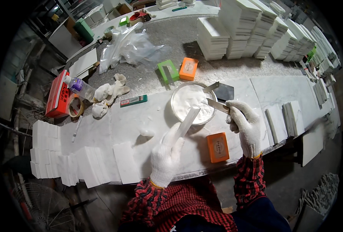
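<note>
Two gloved hands worked over a round metal bowl (192, 103) of white paste that sat at the centre of the marble bench (156, 116), close enough for either hand to reach without stretching. The left hand (166, 154), at about 7 o'clock from the bowl, was closed around the lower end of a narrow white tile strip (187, 121), holding it tilted so that its upper end hung over the bowl's rim, probably so any paste that dropped would fall back in. The right hand (245, 125), at 4 o'clock from the bowl, was clamped on the handle of a putty knife (217, 105), whose flat blade pointed toward 10 o'clock and reached over the paste. A second scraper (219, 91) leaned on the bowl's far rim at 1 o'clock, parked within reach.

An orange block (217, 147) lay on the bench between the two wrists. At 12 o'clock from the bowl sat another orange block (188, 69) and a green one (167, 71). Stacks of white tiles (252, 27) stood at 1 o'clock, well apart, and cut white pieces (82, 166) were heaped at 8 o'clock on the near edge, seemingly kept to the left hand's side for easy picking.
</note>
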`<state>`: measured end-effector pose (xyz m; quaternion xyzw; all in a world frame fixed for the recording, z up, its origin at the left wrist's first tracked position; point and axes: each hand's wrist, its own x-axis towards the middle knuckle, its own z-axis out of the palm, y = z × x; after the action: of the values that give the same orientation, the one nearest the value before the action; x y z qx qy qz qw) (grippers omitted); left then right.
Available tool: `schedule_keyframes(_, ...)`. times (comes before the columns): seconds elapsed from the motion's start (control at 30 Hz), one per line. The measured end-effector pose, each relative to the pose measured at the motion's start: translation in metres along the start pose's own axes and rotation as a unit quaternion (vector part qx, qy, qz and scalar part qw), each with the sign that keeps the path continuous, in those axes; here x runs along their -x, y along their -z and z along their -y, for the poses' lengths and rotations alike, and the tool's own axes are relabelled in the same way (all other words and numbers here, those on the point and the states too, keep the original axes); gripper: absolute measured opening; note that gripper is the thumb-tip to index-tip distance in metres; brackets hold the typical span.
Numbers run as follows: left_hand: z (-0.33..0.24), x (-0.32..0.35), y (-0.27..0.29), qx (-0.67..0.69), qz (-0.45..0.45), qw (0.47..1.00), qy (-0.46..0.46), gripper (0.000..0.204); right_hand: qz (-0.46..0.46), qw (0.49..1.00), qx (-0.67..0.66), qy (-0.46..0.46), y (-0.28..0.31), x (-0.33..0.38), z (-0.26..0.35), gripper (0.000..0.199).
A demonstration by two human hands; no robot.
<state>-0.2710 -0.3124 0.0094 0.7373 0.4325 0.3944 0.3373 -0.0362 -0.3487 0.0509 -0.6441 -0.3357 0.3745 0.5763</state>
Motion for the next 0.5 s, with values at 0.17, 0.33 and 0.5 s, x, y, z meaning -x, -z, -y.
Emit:
schedule_keyframes(0.17,0.006,0.018,-0.010,0.008,-0.034,0.999,0.020,0.043,0.017,1.000,-0.006,0.005,-0.002,0.008,0.008,0.025)
schedule_keyframes(0.33,0.014,0.028,-0.026,-0.007,-0.070,0.997,-0.023,0.043,0.018,1.000,-0.006,0.009,-0.010,0.022,0.018,0.024)
schedule_keyframes(0.5,0.019,0.033,-0.036,0.025,-0.078,0.997,-0.007,0.040,0.021,1.000,0.016,0.014,-0.009,0.030,0.025,0.023)
